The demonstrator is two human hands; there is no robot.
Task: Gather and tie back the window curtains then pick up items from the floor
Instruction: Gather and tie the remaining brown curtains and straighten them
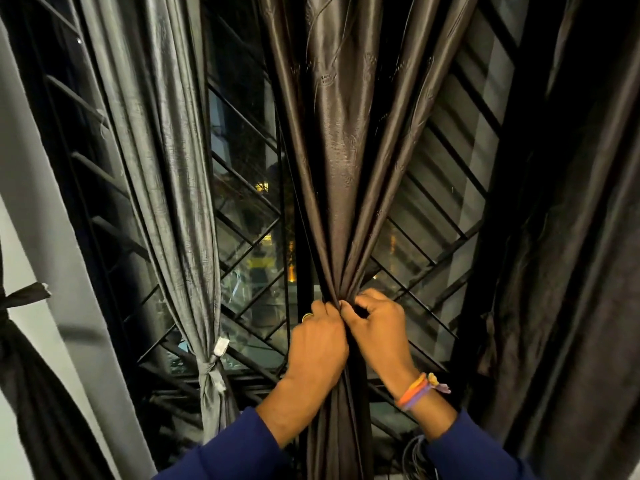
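text: none readable | labels: none | brands: none | numbers: none | signs: none

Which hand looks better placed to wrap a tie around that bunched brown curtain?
Probably the right hand. It pinches the brown curtain only with its fingertips, while the left hand wraps the gathered bundle and can hold it.

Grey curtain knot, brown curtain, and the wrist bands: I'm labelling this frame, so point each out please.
grey curtain knot (207, 370): head view, on the tied knot.
brown curtain (341, 140): head view, on the middle fold above the hands.
wrist bands (415, 393): head view, on the orange band.
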